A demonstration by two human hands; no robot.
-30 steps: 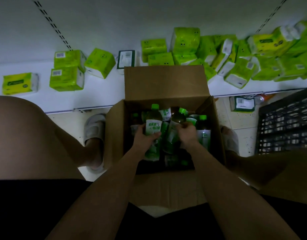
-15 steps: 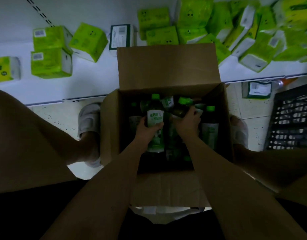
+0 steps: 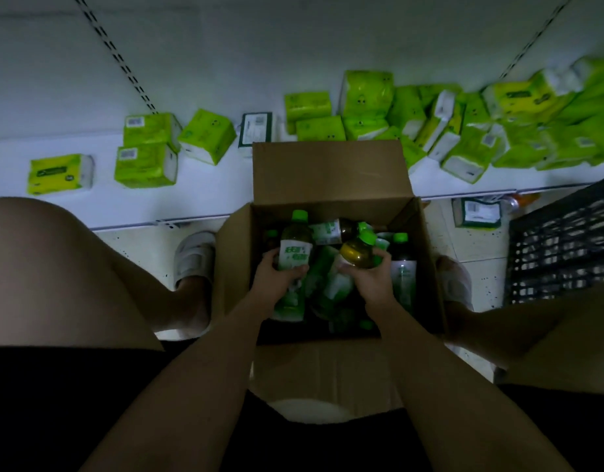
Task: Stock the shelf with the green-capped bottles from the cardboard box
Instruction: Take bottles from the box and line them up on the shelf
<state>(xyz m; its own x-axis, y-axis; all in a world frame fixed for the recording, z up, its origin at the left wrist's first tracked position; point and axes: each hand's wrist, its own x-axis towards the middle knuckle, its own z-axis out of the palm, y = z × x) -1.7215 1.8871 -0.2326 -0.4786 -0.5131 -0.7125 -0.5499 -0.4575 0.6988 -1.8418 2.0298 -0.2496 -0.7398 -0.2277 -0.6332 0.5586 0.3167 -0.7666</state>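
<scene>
Dim, bluish light throughout; the foreground sinks into shadow, and wide-angle distortion bends the edges.

Your forearms reach forward and converge over the box (image 3: 331, 172). Your left hand (image 3: 276, 277) grips one bottle (image 3: 293, 248); your right hand (image 3: 370, 281) grips another bottle (image 3: 356, 255), fingers curled round it.

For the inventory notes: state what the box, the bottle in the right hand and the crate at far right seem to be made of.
Box: brown corrugated cardboard, matte; folded flaps.
Bottle in the right hand: apparently clear glossy plastic; amber liquid shows through it, under a green cap that is probably plastic.
Crate: black and latticed, likely moulded plastic; the dim light leaves it open.
</scene>
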